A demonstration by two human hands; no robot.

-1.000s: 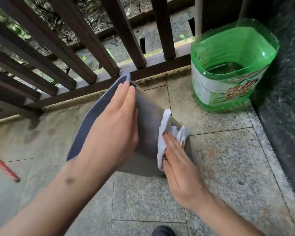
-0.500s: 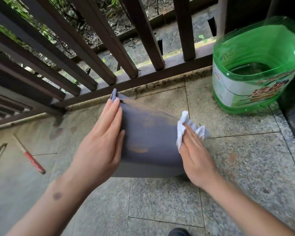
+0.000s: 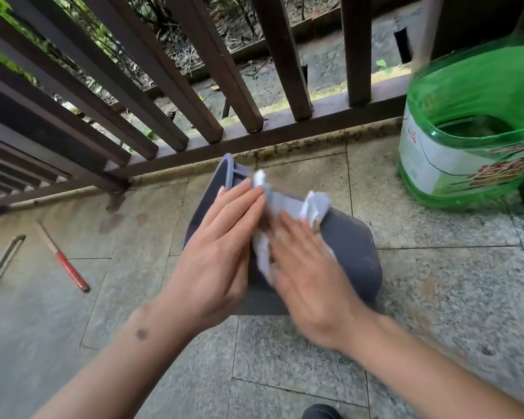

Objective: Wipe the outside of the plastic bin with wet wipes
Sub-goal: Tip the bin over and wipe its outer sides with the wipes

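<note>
A grey-blue plastic bin [image 3: 353,252] lies tipped on the stone floor, its rim toward the railing. My left hand [image 3: 221,252] rests flat against the bin's left side with fingers together, steadying it. A crumpled white wet wipe [image 3: 280,207] is spread over the top of the bin. My right hand [image 3: 309,270] presses the wipe onto the bin wall, blurred by motion. The hands hide much of the bin.
A dark wooden railing [image 3: 254,116] runs along the back. A cut-open green plastic bottle [image 3: 469,140] with water stands at the right. A red-handled tool [image 3: 64,261] and a metal piece [image 3: 0,267] lie on the floor at the left. A dark shoe tip [image 3: 321,412] shows at the bottom.
My right hand has slid with the wipe from the bin's right side up across its top toward my left hand. The bin has turned slightly, and the view has shifted.
</note>
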